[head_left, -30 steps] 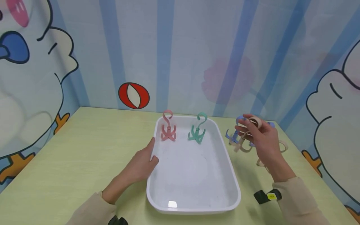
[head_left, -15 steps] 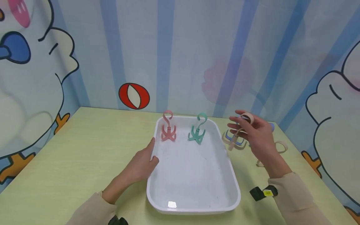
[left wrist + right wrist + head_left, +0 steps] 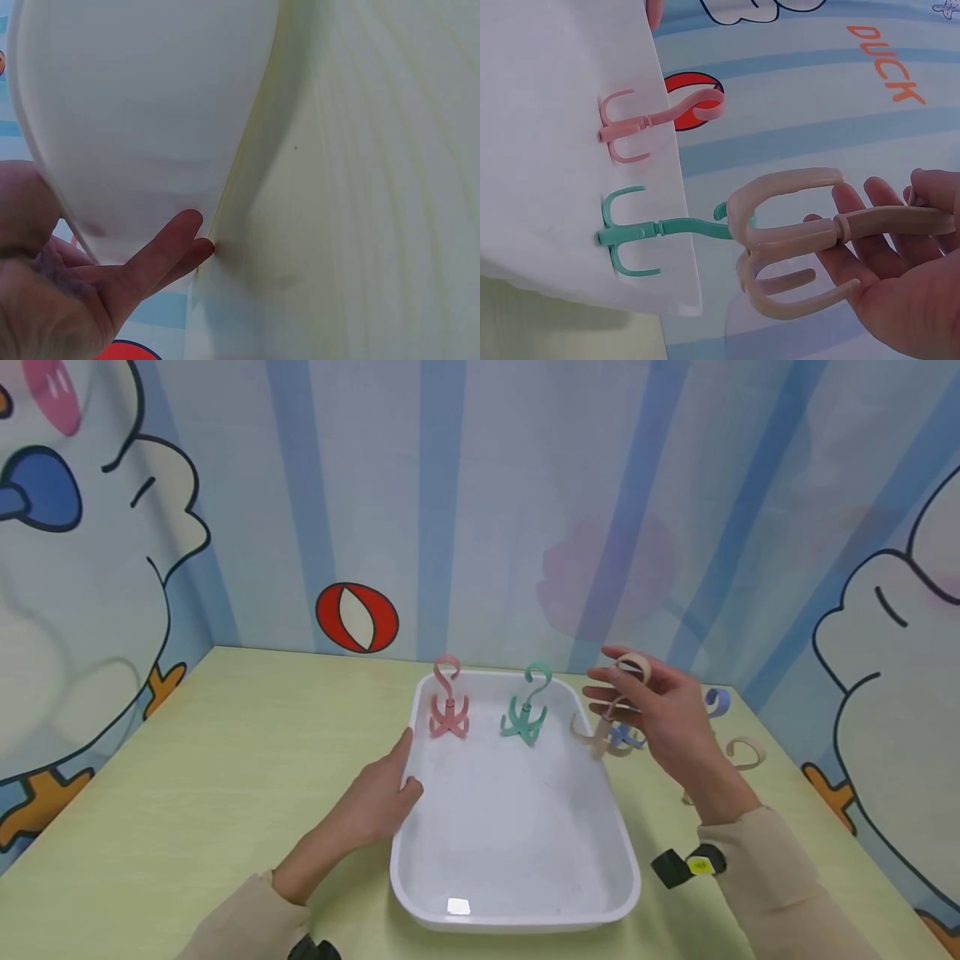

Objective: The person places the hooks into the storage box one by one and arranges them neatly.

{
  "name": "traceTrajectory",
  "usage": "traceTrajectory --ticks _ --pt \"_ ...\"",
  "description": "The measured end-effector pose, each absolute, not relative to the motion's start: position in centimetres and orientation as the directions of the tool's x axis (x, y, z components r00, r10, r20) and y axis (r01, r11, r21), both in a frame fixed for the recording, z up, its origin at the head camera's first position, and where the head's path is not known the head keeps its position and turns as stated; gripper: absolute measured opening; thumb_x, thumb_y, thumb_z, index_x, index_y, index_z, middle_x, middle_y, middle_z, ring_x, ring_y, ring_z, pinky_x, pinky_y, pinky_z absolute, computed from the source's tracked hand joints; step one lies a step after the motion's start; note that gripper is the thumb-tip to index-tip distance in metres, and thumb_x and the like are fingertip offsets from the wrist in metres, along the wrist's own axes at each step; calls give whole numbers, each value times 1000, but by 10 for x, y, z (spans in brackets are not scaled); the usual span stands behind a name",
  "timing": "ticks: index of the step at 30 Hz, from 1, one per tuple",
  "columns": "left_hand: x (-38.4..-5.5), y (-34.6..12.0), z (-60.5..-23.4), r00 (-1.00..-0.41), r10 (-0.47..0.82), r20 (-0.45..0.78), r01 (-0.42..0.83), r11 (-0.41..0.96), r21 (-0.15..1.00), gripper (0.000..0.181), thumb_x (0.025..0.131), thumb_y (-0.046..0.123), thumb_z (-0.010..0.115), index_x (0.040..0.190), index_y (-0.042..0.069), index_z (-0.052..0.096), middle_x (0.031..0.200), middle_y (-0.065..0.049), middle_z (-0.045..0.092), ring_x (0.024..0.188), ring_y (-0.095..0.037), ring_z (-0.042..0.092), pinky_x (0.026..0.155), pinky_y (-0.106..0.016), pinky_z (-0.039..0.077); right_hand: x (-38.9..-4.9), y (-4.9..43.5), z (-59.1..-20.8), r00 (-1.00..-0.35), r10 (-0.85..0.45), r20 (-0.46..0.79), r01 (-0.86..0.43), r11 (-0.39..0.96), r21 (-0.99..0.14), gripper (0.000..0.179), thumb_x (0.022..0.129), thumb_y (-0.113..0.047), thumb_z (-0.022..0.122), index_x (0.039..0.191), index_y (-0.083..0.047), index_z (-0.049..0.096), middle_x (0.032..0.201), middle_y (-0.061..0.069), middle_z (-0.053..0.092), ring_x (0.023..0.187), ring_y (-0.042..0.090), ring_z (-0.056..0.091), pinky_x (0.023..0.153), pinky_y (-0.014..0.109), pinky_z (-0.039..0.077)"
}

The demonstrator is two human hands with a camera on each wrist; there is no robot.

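Observation:
My left hand (image 3: 371, 797) grips the left rim of a white plastic tray (image 3: 517, 835); in the left wrist view its fingers (image 3: 161, 251) lie against the tray's outer wall. A beige multi-prong hanging hook (image 3: 787, 238) hangs upright from my right hand (image 3: 671, 718), which pinches its curved stem. Its prongs are over the tray's right rim in the head view. A pink hook (image 3: 448, 717) and a green hook (image 3: 523, 720) stand inside the tray's far end, their curved tops rising past the far rim.
Right of the tray, a blue hook (image 3: 626, 737) is partly hidden behind the held one. Another blue curved top (image 3: 718, 702) and a beige one (image 3: 747, 752) show beyond the right wrist. A cartoon-printed curtain (image 3: 487, 510) closes off the table's back edge.
My right hand has moved left with the beige hook, from above the hooks on the table to the tray's right rim. My left hand and the tray have stayed put.

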State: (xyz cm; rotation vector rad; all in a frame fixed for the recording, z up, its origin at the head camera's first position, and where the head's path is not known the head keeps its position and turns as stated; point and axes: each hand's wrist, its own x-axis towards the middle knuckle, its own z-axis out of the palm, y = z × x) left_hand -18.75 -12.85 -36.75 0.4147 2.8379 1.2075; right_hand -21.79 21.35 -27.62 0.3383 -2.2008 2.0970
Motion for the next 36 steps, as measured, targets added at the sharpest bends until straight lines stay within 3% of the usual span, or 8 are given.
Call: traceTrajectory --ticks 20,27,36 --pt "-187 -130 -368 -965 253 73 227 659 717 74 103 10 49 166 -7 16 161 -31 43 106 -31 69 67 -32 59 -227 183 -278 -960 -203 191 -204 42 -978 43 107 -17 62 148 -5 58 112 -9 80 109 11 76 98 33 60" --pt "-186 -129 -368 -964 255 80 232 650 723 74 102 10 49 166 -8 16 160 -33 44 106 -32 69 66 -33 60 -233 173 -280 -959 -216 185 -199 43 -979 40 106 -16 62 145 -7 61 118 -2 80 112 13 76 99 35 60" --pt "-187 -129 -368 -962 256 91 240 647 724 74 101 10 49 165 -9 16 159 -34 45 105 -31 70 66 -32 59 -237 163 -285 -960 -228 162 -176 41 -984 37 106 -13 61 142 -6 62 114 -6 80 112 13 75 99 36 60"
